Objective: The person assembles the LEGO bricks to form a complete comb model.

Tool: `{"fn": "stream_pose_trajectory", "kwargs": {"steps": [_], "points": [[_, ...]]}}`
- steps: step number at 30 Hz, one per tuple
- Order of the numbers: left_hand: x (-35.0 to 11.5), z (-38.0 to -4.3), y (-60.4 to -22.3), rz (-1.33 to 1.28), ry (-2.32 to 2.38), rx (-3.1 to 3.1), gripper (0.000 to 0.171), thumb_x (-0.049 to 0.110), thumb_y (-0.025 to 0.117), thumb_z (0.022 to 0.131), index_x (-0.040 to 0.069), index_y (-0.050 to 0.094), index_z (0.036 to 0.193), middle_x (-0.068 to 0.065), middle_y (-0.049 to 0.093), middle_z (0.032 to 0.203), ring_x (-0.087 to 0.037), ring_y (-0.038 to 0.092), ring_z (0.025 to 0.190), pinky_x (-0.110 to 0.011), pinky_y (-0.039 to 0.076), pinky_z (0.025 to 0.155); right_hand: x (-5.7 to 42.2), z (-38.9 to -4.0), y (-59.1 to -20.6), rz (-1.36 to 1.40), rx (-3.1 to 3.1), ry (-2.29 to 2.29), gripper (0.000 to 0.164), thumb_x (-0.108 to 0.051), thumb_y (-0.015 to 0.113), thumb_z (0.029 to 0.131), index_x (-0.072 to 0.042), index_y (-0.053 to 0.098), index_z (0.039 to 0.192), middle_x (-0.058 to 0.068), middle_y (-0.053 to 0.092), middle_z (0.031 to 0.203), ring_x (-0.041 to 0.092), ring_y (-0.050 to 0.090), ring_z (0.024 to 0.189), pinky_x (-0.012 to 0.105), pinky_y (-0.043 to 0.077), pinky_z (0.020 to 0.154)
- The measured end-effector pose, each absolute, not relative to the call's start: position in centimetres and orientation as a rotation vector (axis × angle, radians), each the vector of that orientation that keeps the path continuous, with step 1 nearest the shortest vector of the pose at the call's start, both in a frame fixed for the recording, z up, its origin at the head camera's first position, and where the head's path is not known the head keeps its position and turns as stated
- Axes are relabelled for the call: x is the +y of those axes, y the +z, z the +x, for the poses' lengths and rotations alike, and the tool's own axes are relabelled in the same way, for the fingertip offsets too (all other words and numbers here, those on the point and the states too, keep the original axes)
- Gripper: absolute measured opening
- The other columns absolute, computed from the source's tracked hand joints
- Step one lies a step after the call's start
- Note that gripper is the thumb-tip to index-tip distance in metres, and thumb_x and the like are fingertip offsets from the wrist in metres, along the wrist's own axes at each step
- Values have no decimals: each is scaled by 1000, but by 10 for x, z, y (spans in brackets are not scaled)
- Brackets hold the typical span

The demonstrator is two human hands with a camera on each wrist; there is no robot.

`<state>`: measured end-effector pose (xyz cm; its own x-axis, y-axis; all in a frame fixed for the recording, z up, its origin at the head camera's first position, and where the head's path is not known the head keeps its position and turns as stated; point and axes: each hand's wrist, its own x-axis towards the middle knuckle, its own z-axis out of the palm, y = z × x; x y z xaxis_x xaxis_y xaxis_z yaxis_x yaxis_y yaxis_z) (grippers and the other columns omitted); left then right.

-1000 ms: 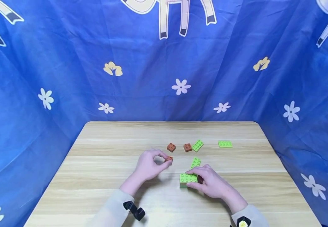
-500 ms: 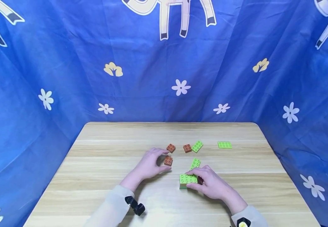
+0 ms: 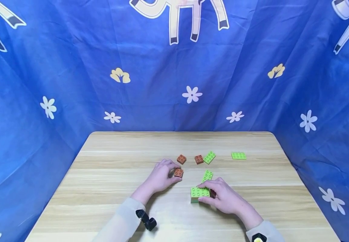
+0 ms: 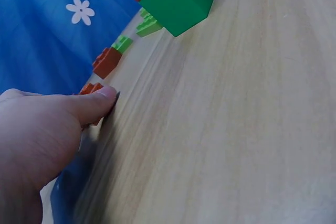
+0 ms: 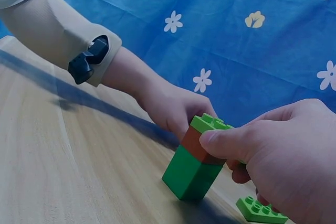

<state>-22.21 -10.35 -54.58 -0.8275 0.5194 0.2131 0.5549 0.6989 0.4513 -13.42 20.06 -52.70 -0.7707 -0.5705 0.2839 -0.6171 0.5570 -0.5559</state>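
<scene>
My left hand (image 3: 161,176) has thumb and forefinger curled round a small reddish-brown toy brick (image 3: 178,172), fingertips right at its near and far sides. In the left wrist view, the thumb hides part of this brick (image 4: 90,88). My right hand (image 3: 222,196) grips a stack of toy bricks (image 3: 196,193) standing on the table. The right wrist view shows its layers: a dark green block (image 5: 191,174) at the bottom, a brown layer (image 5: 195,146) above, and a studded light green plate (image 5: 206,123) on top. The thumb presses against the stack's upper part.
Two more brown bricks lie further back, one (image 3: 181,159) near the left fingers and another (image 3: 199,159) beside a light green plate (image 3: 209,157). Another light green plate (image 3: 238,155) lies to the right, and one (image 3: 208,175) just behind the stack. Blue curtains surround the wooden table (image 3: 117,148).
My left hand first pinched the brown brick, spread its fingers around it, then drew them back in at its sides. The brick has turned flat. My right hand keeps its grip on the stack.
</scene>
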Motion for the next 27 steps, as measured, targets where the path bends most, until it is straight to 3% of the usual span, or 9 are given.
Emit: {"fn": "stream_pose_trajectory", "kwargs": {"steps": [7,19,27], "points": [[-103,-217,-541,-832,-931,-2837,44,46,84,90,18,74,123,2,71,121,-24,59,122,-50,39,113,200,-134,-526,1036,-2699,1019,37,-49,75,97,-33,72,129,-25,52,82,5,48,83,29,41,76],[-96,-199,-517,-761,-1274,-2780,48,36,82,94,16,67,135,4,72,123,-25,70,109,-49,53,99,201,-133,-527,1022,-2729,1023,37,-51,73,98,-35,71,130,-26,58,90,6,49,86,30,41,77],[-93,-188,-506,-841,-1266,-2766,50,44,76,98,21,65,142,7,68,137,-17,65,120,-46,52,102,200,-133,-526,1010,-2739,1013,36,-52,73,98,-36,71,130,-26,54,85,6,47,84,29,41,75]]}}
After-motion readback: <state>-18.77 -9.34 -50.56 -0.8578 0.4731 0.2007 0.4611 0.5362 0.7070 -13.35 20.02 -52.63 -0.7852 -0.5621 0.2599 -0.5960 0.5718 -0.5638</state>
